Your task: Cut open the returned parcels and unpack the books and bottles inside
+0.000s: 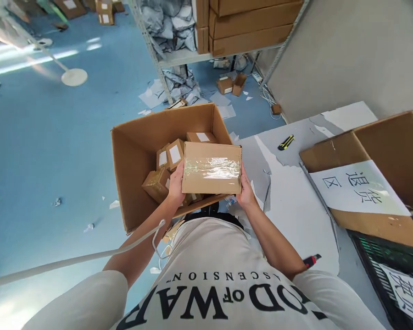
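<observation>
Between my two hands is a flat brown cardboard box (pixel 211 168) with shiny clear tape across its top. My left hand (pixel 176 184) grips its left end, and my right hand (pixel 247 187) clasps the right end; the fingers beneath it are hidden. Under and behind it stands a large open carton (pixel 132 172). Inside that carton lie several smaller boxes (pixel 157 182), some with white labels; the held box covers part of them.
On the right, a worn table (pixel 291 197) carries a yellow-black utility knife (pixel 286 142), a red-black cutter (pixel 311 261), an open carton with a handwritten sign (pixel 361 188) and a black crate (pixel 371 275). A metal shelf (pixel 182 57) holds cartons and grey bags. Scraps litter the blue floor (pixel 55 151).
</observation>
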Demonstrator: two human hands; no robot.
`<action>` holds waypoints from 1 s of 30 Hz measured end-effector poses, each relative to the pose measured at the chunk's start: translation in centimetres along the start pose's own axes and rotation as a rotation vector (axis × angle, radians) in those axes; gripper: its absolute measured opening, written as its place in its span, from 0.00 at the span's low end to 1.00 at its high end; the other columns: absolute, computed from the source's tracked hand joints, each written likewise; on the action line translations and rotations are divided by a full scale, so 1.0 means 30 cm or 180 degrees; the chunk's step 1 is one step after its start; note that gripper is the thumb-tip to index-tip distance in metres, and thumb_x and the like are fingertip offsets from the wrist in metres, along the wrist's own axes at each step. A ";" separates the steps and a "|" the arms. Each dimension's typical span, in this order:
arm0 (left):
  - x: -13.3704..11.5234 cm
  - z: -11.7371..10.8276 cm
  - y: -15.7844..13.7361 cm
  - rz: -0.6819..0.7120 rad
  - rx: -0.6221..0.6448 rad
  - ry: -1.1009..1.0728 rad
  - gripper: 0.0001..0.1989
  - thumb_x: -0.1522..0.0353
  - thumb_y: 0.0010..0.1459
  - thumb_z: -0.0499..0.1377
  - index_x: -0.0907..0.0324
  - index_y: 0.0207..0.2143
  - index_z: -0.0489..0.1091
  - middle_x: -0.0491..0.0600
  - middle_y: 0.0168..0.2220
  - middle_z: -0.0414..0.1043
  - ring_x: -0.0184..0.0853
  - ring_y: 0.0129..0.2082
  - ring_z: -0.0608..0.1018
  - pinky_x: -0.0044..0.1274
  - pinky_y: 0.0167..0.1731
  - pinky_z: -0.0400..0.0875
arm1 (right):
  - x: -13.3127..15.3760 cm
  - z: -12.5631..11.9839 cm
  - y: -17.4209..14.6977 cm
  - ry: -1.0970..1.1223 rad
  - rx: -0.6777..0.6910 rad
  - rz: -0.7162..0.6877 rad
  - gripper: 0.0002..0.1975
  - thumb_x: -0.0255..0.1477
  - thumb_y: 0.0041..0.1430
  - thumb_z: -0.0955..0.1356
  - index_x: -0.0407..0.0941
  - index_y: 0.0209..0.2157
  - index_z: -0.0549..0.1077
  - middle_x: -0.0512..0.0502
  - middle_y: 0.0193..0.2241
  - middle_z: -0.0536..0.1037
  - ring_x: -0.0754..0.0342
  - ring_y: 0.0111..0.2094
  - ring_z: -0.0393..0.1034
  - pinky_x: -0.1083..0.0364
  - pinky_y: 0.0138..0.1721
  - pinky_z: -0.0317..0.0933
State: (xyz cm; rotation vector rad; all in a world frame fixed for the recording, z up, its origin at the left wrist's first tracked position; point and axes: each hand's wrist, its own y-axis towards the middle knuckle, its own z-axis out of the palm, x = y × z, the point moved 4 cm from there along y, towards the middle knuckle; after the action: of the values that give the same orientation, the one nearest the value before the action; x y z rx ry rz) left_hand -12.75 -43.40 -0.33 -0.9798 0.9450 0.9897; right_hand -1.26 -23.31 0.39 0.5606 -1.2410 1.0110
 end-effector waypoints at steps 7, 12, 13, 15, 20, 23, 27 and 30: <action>-0.054 0.159 0.000 -0.0117 0.0634 -0.0027 0.23 0.53 0.54 0.60 0.55 0.47 0.75 0.48 0.54 0.72 0.44 0.63 0.64 0.34 0.62 0.59 | 0.053 -0.097 -0.119 0.0145 -0.0563 -0.0228 0.39 0.52 0.58 0.61 0.54 0.67 0.50 0.58 0.67 0.50 0.50 0.68 0.43 0.46 0.68 0.41; -0.072 0.314 0.013 -0.0305 0.1086 0.0199 0.22 0.53 0.54 0.60 0.55 0.46 0.76 0.47 0.51 0.75 0.46 0.61 0.66 0.35 0.60 0.63 | 0.144 -0.148 -0.223 0.0208 -0.1107 -0.0472 0.37 0.52 0.59 0.60 0.56 0.67 0.49 0.59 0.67 0.50 0.49 0.69 0.42 0.46 0.68 0.42; -0.072 0.353 0.017 -0.0356 0.1186 0.0205 0.22 0.53 0.54 0.60 0.56 0.45 0.76 0.47 0.50 0.75 0.47 0.60 0.67 0.34 0.59 0.64 | 0.169 -0.160 -0.242 0.0178 -0.1232 -0.0572 0.37 0.51 0.59 0.60 0.57 0.67 0.49 0.60 0.67 0.50 0.49 0.69 0.41 0.46 0.68 0.41; -0.068 0.440 0.020 -0.0433 0.1398 0.0198 0.22 0.52 0.53 0.60 0.56 0.43 0.77 0.47 0.47 0.77 0.47 0.58 0.69 0.34 0.57 0.66 | 0.215 -0.198 -0.278 0.0088 -0.1498 -0.0733 0.36 0.51 0.60 0.59 0.57 0.66 0.50 0.62 0.67 0.50 0.49 0.69 0.39 0.46 0.69 0.40; 0.010 0.706 -0.037 -0.0601 0.2058 0.0392 0.23 0.52 0.53 0.61 0.56 0.44 0.76 0.47 0.47 0.77 0.47 0.57 0.71 0.34 0.55 0.68 | 0.262 -0.379 -0.384 0.0015 -0.2222 -0.0799 0.37 0.53 0.59 0.58 0.57 0.66 0.50 0.60 0.67 0.52 0.49 0.69 0.39 0.44 0.68 0.39; 0.109 0.876 -0.119 -0.0749 0.2491 0.0445 0.23 0.51 0.53 0.60 0.56 0.45 0.76 0.48 0.47 0.77 0.46 0.58 0.70 0.34 0.56 0.67 | 0.247 -0.525 -0.467 0.0203 -0.2543 -0.0915 0.37 0.53 0.59 0.59 0.56 0.66 0.50 0.59 0.67 0.52 0.49 0.69 0.40 0.45 0.68 0.39; 0.273 1.080 -0.233 -0.0866 0.2945 0.0419 0.25 0.51 0.52 0.60 0.57 0.47 0.75 0.48 0.50 0.75 0.46 0.60 0.68 0.34 0.59 0.64 | 0.213 -0.731 -0.571 0.0381 -0.2930 -0.1090 0.37 0.52 0.58 0.61 0.55 0.66 0.51 0.57 0.67 0.51 0.50 0.69 0.41 0.46 0.68 0.38; 0.401 1.192 -0.295 -0.0996 0.3059 0.0516 0.27 0.51 0.53 0.60 0.57 0.49 0.74 0.48 0.53 0.74 0.45 0.60 0.68 0.34 0.59 0.63 | 0.186 -0.872 -0.627 0.0370 -0.3097 -0.0979 0.37 0.52 0.59 0.60 0.54 0.66 0.52 0.57 0.67 0.50 0.51 0.69 0.41 0.47 0.68 0.38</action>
State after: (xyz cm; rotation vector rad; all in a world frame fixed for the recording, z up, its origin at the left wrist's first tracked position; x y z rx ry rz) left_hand 5.17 -9.05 0.00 -0.3601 1.1809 0.1205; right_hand 28.17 -9.10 1.56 -0.0776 -1.3203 0.1089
